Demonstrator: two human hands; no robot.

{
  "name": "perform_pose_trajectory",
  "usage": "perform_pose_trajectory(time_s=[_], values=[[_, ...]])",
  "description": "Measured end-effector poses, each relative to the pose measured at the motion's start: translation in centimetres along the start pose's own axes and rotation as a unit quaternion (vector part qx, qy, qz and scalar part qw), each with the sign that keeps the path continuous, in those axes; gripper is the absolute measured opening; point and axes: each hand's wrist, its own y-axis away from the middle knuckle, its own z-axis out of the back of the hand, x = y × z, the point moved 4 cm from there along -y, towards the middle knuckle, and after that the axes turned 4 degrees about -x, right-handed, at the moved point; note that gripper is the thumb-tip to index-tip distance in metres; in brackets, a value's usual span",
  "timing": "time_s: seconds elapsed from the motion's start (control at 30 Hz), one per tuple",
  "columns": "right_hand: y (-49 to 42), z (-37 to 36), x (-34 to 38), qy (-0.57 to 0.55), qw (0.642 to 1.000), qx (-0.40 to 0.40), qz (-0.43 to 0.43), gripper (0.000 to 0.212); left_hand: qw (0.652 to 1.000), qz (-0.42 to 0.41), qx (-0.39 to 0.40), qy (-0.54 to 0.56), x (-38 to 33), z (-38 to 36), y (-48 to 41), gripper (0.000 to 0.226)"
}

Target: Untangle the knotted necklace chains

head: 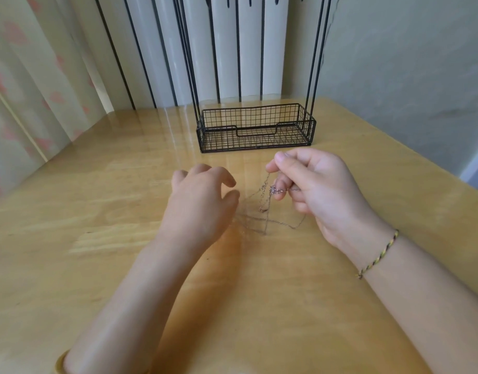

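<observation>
From my remote seat, the biggest thing in view is the glossy wooden table, which fills the lower frame. Behind it on the left hangs a pale curtain with pink hearts, and a white ribbed radiator stands at the centre back. A black wire basket sits at the far middle of the table, and thin black rods rise from its ends past the top of the frame.

Both bare forearms reach in from the bottom edge. The left hand is palm down over the table with its fingers loosely curled and the thumb close to the forefinger. Blurred strands run in under it, but I cannot tell whether it actually has hold of any. The right hand is raised a little. Its thumb and forefinger are closed in a pinch on one strand, and the other fingers are curled beneath. A braided yellow and dark bracelet circles that wrist.

The necklace chains hang between the two hands, in front of the basket. Fine silvery strands cross each other down to the tabletop. A small knot of links bunches just beside the right hand's curled fingers.
</observation>
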Motion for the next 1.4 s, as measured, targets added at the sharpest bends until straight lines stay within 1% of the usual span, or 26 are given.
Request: perform_pose_trajectory(time_s=[0.03, 0.07, 0.1, 0.13, 0.17, 0.2, 0.23, 0.3, 0.43, 0.5, 0.6, 0.67, 0.83, 0.97, 1.1, 1.2, 1.3, 1.4], values=[[0.0, 0.0, 0.0, 0.002, 1.0, -0.003, 0.007, 0.019, 0.998, 0.001, -0.007, 0.067, -0.4, 0.4, -0.1, 0.018], [0.0, 0.1, 0.1, 0.004, 1.0, -0.006, 0.014, 0.018, 0.985, 0.017, 0.011, 0.169, -0.7, 0.6, -0.1, 0.013], [0.0, 0.1, 0.2, 0.007, 1.0, -0.01, 0.02, 0.017, 0.957, 0.036, 0.056, 0.282, -1.2, 0.7, 0.1, 0.012], [0.0, 0.2, 0.2, 0.012, 1.0, -0.013, 0.025, 0.017, 0.923, 0.049, 0.104, 0.367, -1.7, 0.8, 0.3, 0.012], [0.0, 0.2, 0.3, 0.016, 0.999, -0.018, 0.029, 0.016, 0.902, 0.052, 0.142, 0.404, -1.9, 0.8, 0.5, 0.013], [0.0, 0.3, 0.3, 0.018, 0.999, -0.022, 0.032, 0.015, 0.894, 0.046, 0.165, 0.414, -2.1, 0.7, 0.7, 0.015], [-0.1, 0.4, 0.3, 0.019, 0.999, -0.026, 0.033, 0.015, 0.893, 0.04, 0.177, 0.411, -2.1, 0.6, 0.7, 0.015], [-0.1, 0.4, 0.4, 0.022, 0.999, -0.029, 0.034, 0.015, 0.897, 0.037, 0.178, 0.402, -2.2, 0.4, 0.8, 0.011], [-0.1, 0.2, 0.3, 0.032, 0.998, -0.025, 0.041, 0.013, 0.894, 0.045, 0.145, 0.422, -2.3, 0.3, 0.8, 0.003], [-0.1, 0.1, 0.3, 0.038, 0.998, -0.022, 0.044, 0.013, 0.896, 0.026, 0.125, 0.426, -2.4, 0.4, 0.7, 0.006], [-0.2, 0.1, 0.2, 0.042, 0.998, -0.017, 0.04, 0.015, 0.91, -0.006, 0.097, 0.404, -2.6, 0.7, 0.6, 0.01], [-0.2, 0.1, 0.2, 0.043, 0.998, -0.017, 0.032, 0.018, 0.915, -0.008, 0.087, 0.395, -2.7, 0.7, 0.6, 0.012], [-0.3, 0.4, 0.1, 0.046, 0.998, -0.035, 0.028, 0.019, 0.91, 0.058, 0.069, 0.404, -2.1, 0.9, 0.6, 0.015], [-0.2, 0.3, 0.3, 0.041, 0.998, -0.019, 0.039, 0.017, 0.896, 0.107, 0.08, 0.423, -1.4, 0.8, 0.5, 0.019], [-0.1, 0.1, 0.6, 0.052, 0.997, 0.008, 0.053, 0.009, 0.868, 0.141, 0.108, 0.464, -1.3, 0.8, 0.5, 0.023], [0.0, -0.2, 0.6, 0.084, 0.993, 0.026, 0.075, 0.008, 0.847, 0.163, 0.119, 0.491, -1.2, 0.8, 0.4, 0.024], [0.0, -0.3, 0.5, 0.098, 0.991, 0.024, 0.088, 0.006, 0.846, 0.169, 0.126, 0.49, -1.1, 0.8, 0.2, 0.024], [-0.3, -0.1, 0.3, 0.095, 0.991, 0.024, 0.089, 0.009, 0.862, 0.152, 0.141, 0.463, -1.1, 0.6, 0.3, 0.021]])
